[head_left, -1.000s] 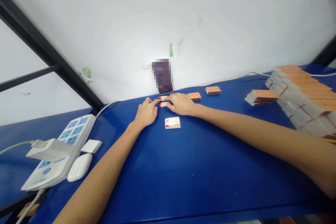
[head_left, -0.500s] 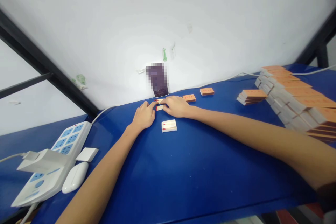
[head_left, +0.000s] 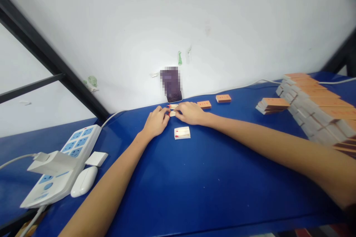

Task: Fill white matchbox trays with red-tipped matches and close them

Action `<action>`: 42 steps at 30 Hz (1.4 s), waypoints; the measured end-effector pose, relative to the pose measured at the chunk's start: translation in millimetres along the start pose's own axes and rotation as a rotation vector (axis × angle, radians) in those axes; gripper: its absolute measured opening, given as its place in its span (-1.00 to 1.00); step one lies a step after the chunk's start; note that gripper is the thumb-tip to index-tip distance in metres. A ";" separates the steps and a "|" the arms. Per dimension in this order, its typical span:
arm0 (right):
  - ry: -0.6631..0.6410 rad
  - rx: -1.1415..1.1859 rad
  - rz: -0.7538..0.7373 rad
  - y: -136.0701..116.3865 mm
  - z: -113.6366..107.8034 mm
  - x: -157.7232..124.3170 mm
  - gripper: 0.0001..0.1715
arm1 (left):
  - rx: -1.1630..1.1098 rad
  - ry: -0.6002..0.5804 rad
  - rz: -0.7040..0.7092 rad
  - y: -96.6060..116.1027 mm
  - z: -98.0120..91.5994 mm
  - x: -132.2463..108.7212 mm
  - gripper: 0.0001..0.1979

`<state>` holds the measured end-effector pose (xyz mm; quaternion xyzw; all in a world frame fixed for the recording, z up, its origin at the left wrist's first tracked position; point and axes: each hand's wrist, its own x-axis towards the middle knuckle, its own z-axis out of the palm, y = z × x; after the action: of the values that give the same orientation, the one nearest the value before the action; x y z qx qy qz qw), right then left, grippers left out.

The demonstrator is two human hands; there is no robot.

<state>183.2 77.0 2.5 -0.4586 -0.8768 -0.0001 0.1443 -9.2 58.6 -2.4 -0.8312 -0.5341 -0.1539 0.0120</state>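
Note:
A small bunch of red-tipped matches (head_left: 172, 113) lies between my two hands. My left hand (head_left: 156, 122) pinches at the red heads, fingers curled. At the other end, the fingertips of my right hand (head_left: 191, 113) close on the pale sticks and hide part of them. Just behind this bunch lies another row of matches (head_left: 173, 106) on the table. Closer to me sits an open matchbox tray (head_left: 182, 133) with a few matches inside. An orange matchbox (head_left: 204, 104) rests just beyond my right hand.
Another matchbox (head_left: 223, 98) and a small stack of matchboxes (head_left: 272, 104) stand to the right, before a large stepped pile (head_left: 319, 107). A phone (head_left: 172, 85) leans on the wall. At left are a power strip (head_left: 80, 142), a white case (head_left: 84, 181) and a white square block (head_left: 96, 158).
My fingers have shifted from the far row of matches to the nearer bunch, leaving the far row more exposed. The whole view has moved slightly.

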 end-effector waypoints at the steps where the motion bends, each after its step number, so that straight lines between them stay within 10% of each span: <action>1: -0.013 -0.002 -0.008 -0.1 -1.5 -0.2 -0.56 | -0.032 0.011 0.006 -1.2 0.5 0.2 -0.67; 32: -0.173 -0.093 -0.205 -3.6 -25.7 2.9 -0.66 | -0.140 0.039 0.108 -6.3 4.1 2.7 -0.77; 42: -0.181 -0.175 -0.241 -2.5 -21.3 3.8 -0.72 | 0.234 -0.084 0.196 4.6 -7.0 3.8 -0.66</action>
<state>184.5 75.8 24.2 -0.3591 -0.9315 -0.0523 0.0233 -5.3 58.8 6.0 -0.8779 -0.4649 -0.0538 0.1016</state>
